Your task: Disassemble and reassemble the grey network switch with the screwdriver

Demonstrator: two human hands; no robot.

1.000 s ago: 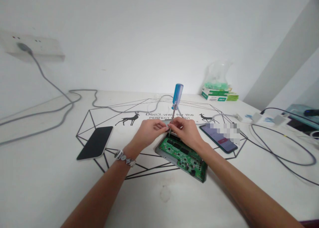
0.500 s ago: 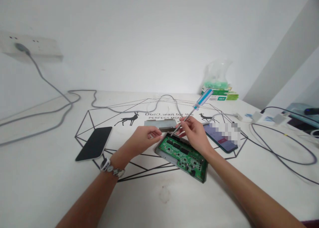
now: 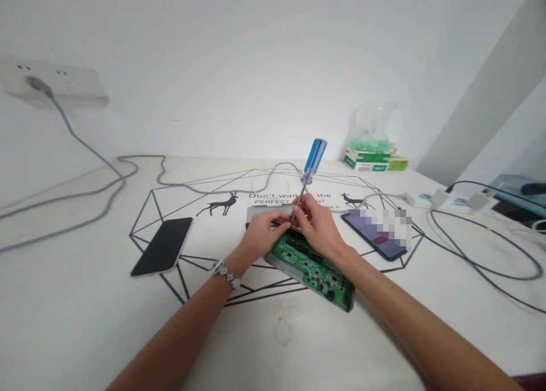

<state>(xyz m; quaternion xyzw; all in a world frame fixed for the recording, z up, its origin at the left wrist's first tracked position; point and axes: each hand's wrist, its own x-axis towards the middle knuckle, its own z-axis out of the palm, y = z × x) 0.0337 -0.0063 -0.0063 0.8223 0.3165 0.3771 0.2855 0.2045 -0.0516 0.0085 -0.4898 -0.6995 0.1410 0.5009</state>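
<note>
A screwdriver (image 3: 314, 159) with a clear blue handle stands nearly upright, leaning slightly right. My right hand (image 3: 318, 226) pinches its metal shaft low down. My left hand (image 3: 265, 231) has thumb and fingertips closed together beside the shaft's lower end; whatever they pinch is too small to make out. Under both hands lies a green circuit board (image 3: 315, 266) in a shallow metal tray, turned at an angle on the table. The screwdriver's tip, at the board's far left edge, is hidden by my fingers. Behind my left hand is a grey metal piece (image 3: 256, 211), partly covered.
A dark phone (image 3: 164, 246) lies at left, and a phone with a lit screen (image 3: 375, 234) at right. A grey cable (image 3: 191, 186) runs along the back of the white table (image 3: 273, 345). Boxes (image 3: 369, 159) with a plastic bag stand back right, near a white power strip (image 3: 443, 200).
The screwdriver has swung from a rightward slant to nearly upright. My left hand has moved right and forward, its fingers now meeting the right hand's at the shaft.
</note>
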